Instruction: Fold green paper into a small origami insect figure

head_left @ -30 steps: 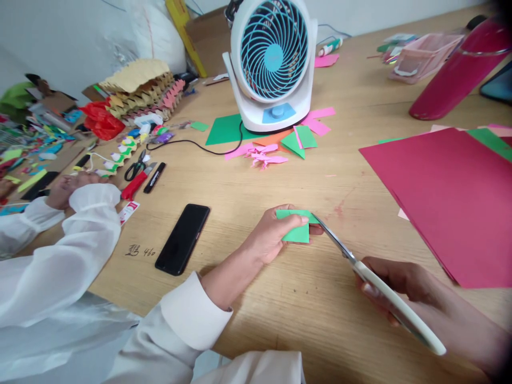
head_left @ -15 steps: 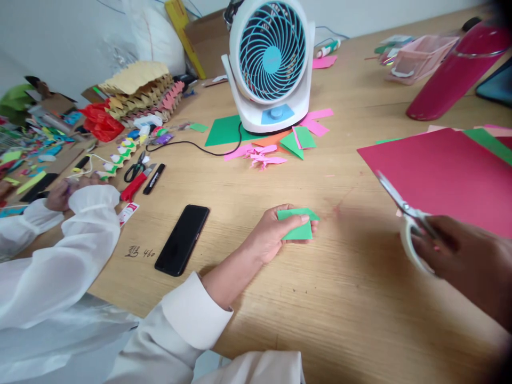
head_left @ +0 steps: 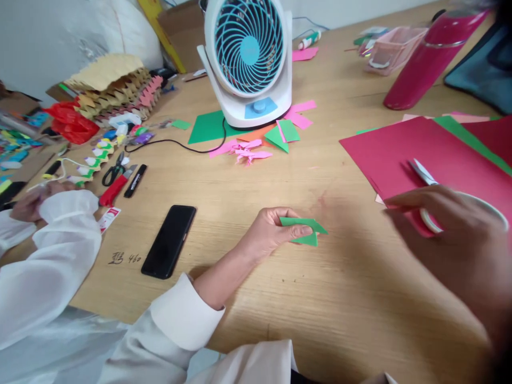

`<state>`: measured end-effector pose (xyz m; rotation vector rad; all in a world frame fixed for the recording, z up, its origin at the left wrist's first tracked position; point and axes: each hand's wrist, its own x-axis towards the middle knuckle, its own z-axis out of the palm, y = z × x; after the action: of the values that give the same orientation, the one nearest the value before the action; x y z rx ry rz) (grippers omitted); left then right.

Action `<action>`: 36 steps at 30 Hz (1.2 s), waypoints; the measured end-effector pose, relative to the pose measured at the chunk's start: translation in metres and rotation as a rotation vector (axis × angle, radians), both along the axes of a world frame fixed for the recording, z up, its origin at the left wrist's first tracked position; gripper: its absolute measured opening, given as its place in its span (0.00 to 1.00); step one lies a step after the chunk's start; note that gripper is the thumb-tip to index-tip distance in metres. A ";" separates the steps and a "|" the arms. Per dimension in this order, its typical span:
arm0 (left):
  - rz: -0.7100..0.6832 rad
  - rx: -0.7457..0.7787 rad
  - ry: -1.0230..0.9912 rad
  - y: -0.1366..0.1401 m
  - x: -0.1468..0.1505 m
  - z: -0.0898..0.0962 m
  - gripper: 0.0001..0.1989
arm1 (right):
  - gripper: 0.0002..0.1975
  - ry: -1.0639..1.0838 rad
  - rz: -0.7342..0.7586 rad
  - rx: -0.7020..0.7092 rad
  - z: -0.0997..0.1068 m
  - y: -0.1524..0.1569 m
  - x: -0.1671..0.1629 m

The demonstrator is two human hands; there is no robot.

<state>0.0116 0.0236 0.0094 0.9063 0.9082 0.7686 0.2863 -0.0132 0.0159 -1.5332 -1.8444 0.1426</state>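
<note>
My left hand (head_left: 266,234) pinches a small folded piece of green paper (head_left: 301,221) just above the table, the thumb lying across its front. My right hand (head_left: 452,240), slightly blurred, is over the edge of a red sheet of paper (head_left: 380,154) with its fingers stretched out and nothing between them. Scissors (head_left: 424,173) with white handles lie on that sheet just behind the right hand, which hides part of them. Pink folded paper pieces (head_left: 250,152) and cut green pieces (head_left: 282,136) rest in front of the fan.
A white fan (head_left: 250,58) stands at the back. A black phone (head_left: 169,241) lies left of my left hand, with a red cutter (head_left: 114,190) beyond it. A pink bottle (head_left: 424,66) stands back right. At far left, another person's sleeve (head_left: 66,240) rests on the table.
My right hand has let go of the scissors, which now lie on the red sheet. The green paper has tilted in my left hand. The view has shifted to the right.
</note>
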 end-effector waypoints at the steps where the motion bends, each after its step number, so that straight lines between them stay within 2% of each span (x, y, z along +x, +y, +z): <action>1: -0.027 -0.023 -0.001 -0.002 0.001 0.000 0.19 | 0.05 0.077 0.100 -0.069 0.007 -0.005 -0.021; 2: -0.048 -0.043 0.005 -0.004 0.002 0.000 0.18 | 0.05 0.201 0.216 -0.139 0.012 -0.009 -0.039; 3: -0.059 -0.055 0.017 -0.006 0.003 0.000 0.18 | 0.05 0.335 0.271 -0.239 0.015 -0.012 -0.051; 6: -0.069 -0.054 0.066 -0.010 0.005 0.002 0.17 | 0.11 0.641 0.293 -0.536 0.016 -0.016 -0.066; 8: -0.090 -0.035 0.113 -0.011 0.005 0.003 0.16 | 0.16 0.720 0.287 -0.661 0.015 -0.015 -0.066; 11: -0.131 0.003 0.195 -0.011 0.005 0.005 0.16 | 0.19 0.737 0.293 -0.769 0.014 -0.012 -0.064; 16: -0.189 0.025 0.254 -0.011 0.004 0.006 0.15 | 0.22 0.770 0.278 -0.802 0.016 -0.010 -0.068; 30: -0.218 -0.017 0.211 -0.010 0.005 0.008 0.15 | 0.18 0.790 0.358 -0.854 0.012 -0.010 -0.065; 36: -0.221 0.085 0.351 -0.012 0.004 0.005 0.14 | 0.13 0.814 0.372 -0.880 0.002 -0.013 -0.063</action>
<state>0.0151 0.0121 0.0148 1.2187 1.0649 0.4673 0.2234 -0.0264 0.0182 -1.2802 -1.3800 1.6605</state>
